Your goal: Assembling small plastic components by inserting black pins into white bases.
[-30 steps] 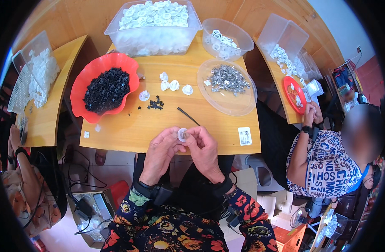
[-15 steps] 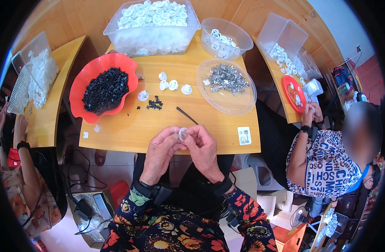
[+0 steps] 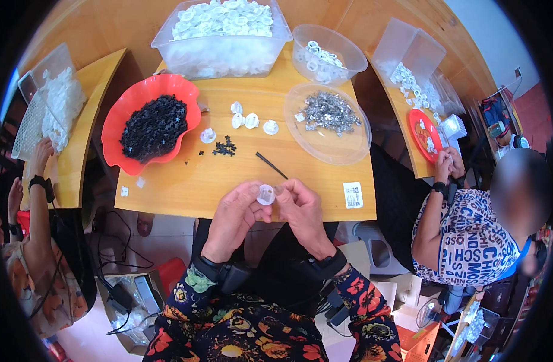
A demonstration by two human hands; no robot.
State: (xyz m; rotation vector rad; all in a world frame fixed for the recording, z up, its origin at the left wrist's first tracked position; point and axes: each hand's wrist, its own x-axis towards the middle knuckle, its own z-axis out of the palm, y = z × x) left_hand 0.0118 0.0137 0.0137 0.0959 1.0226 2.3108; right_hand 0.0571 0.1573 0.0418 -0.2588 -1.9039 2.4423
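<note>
a: what is in the hands?

b: a small white round cap (image 3: pixel 265 194). it sits up in the air, just over the near edge of the wooden table (image 3: pixel 228 181).

a: who holds it?

b: both hands do. the left hand (image 3: pixel 235 212) pinches it from the left side, and the right hand (image 3: pixel 300 208) pinches it from the right side. the fingers of both are closed tight on it, and the two hands almost touch.

a: what is close by on the table?

b: a thin black stick (image 3: pixel 271 165) lies just past the hands. a little heap of tiny black bits (image 3: pixel 226 146) is a bit further on. near that are loose white caps (image 3: pixel 245 119) in a small bunch.

a: and the bowls?

b: a red bowl (image 3: pixel 116 130) on the left is full of small black pieces. a clear round dish (image 3: pixel 343 151) on the right has shiny metal bits in it. at the far edge stands a big clear tub (image 3: pixel 222 51) full of white caps, and beside it a clear bowl (image 3: pixel 349 57) with white rings.

a: is anyone else there?

b: yes. a person in a printed shirt (image 3: pixel 469 235) sits at the right, at another table with a red plate (image 3: pixel 426 134). another person's arm (image 3: pixel 38 187) shows at the left.
</note>
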